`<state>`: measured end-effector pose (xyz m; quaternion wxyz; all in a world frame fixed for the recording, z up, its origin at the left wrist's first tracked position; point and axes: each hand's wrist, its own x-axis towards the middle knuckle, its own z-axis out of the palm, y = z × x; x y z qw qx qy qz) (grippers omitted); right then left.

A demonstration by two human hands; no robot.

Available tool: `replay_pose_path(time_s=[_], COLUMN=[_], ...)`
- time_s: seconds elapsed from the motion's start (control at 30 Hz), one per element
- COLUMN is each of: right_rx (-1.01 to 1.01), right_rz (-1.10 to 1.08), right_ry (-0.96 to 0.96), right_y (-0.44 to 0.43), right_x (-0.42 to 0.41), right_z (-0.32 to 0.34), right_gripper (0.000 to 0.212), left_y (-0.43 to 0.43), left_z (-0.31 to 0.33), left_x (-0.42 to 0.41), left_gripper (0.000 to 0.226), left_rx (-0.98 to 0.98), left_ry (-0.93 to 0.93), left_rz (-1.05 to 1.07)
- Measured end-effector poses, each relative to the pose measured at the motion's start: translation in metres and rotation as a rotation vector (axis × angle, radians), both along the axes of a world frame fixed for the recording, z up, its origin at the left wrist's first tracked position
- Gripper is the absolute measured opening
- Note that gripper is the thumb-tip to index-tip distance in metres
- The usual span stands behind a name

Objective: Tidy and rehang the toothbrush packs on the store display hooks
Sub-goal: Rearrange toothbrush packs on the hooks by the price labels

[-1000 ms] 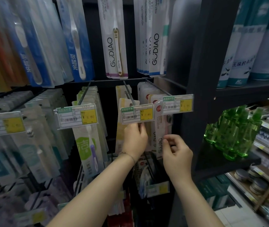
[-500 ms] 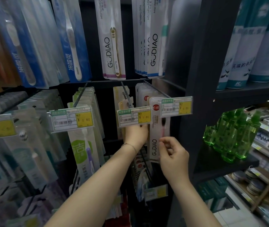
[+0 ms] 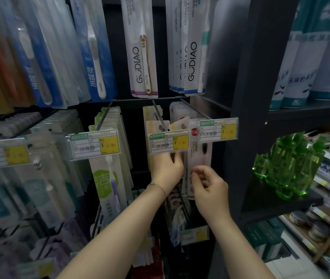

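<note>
- Left hand (image 3: 167, 170) is raised just under the middle price tag (image 3: 169, 143); fingers curled round the lower part of the yellow-topped pack (image 3: 157, 127); fingertips partly hidden.
- Yellow-topped pack hangs at the front of the middle hook (image 3: 160, 115), at 12 o'clock of the left hand; similar packs are ranged behind it.
- Right hand (image 3: 210, 186) sits at 4 o'clock of the left hand, close beside it; thumb and fingertips pinch the lower half of the white toothbrush pack (image 3: 200, 156).
- White toothbrush pack is upright below the front of the right hook (image 3: 195, 110); its top is tucked behind the right price tag (image 3: 218, 129); whether its hole sits on the hook cannot be told; a pink-handled, dark-bristled brush shows inside.
- One pack (image 3: 180, 122) is tilted between the two hooks.
- Green bottles (image 3: 292, 166) stand on a dark shelf (image 3: 260, 198) at 3 o'clock of the hands, well apart.
</note>
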<state>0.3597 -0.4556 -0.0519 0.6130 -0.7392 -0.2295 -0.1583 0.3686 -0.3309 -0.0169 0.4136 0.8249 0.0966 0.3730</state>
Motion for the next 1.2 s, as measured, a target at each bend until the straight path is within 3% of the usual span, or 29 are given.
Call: replay_pose_path(time_s=[0.2, 0.5, 0.6, 0.73, 1.2], right_rx=[-0.015, -0.022, -0.05, -0.03, 0.038], right_rz=[0.037, 0.11, 0.178, 0.236, 0.15], right_ry=[0.045, 0.08, 0.166, 0.218, 0.151], right_y=[0.015, 0.04, 0.046, 0.05, 0.055], right_x=[0.001, -0.004, -0.003, -0.004, 0.011], right_z=[-0.004, -0.008, -0.011, -0.004, 0.028], right_gripper=[0.024, 0.02, 0.013, 0.019, 0.021], left_y=[0.015, 0.04, 0.041, 0.043, 0.036], left_z=[-0.004, -0.026, -0.032, -0.031, -0.009], left_x=[-0.033, -0.068, -0.073, -0.073, -0.058], left_gripper=[0.016, 0.008, 0.009, 0.009, 0.006], left_rx=[0.084, 0.11, 0.053, -0.045, -0.224], left_ry=[-0.087, 0.007, 0.003, -0.021, -0.105], left_rz=[-0.019, -0.108, -0.084, -0.025, -0.078])
